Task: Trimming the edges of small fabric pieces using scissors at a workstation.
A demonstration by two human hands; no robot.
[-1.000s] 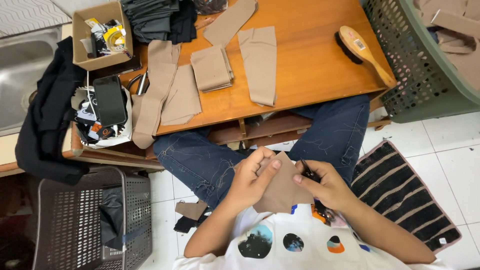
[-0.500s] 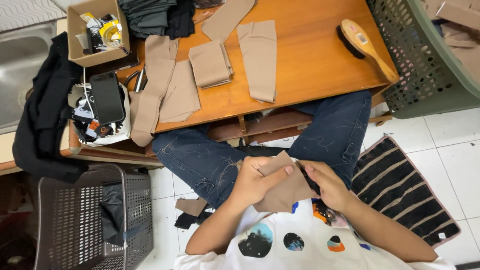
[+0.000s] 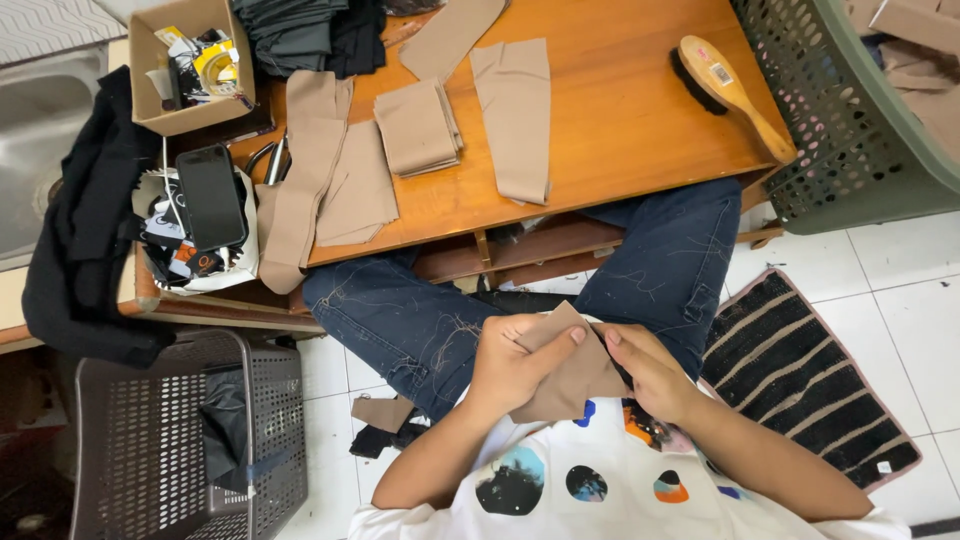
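Note:
I sit with my legs under a low wooden table (image 3: 620, 120). My left hand (image 3: 515, 360) and my right hand (image 3: 650, 370) both grip a small tan fabric piece (image 3: 572, 375) close to my chest, over my lap. The left thumb presses on its upper edge. Something dark shows under my right palm; what it is I cannot tell. On the table lie more tan fabric pieces: a long strip (image 3: 515, 115), a folded stack (image 3: 418, 125) and a draped piece (image 3: 310, 170).
A wooden brush (image 3: 730, 90) lies at the table's right end beside a green basket (image 3: 850, 130) of tan fabric. A cardboard box (image 3: 190, 65), a phone (image 3: 210, 195) and black cloth (image 3: 85, 230) sit left. A grey basket (image 3: 170, 440) and striped mat (image 3: 800, 380) are on the floor.
My hands have shifted the tan piece slightly, with the left thumb now across its top edge. The view has tilted a little; nothing on the table has moved.

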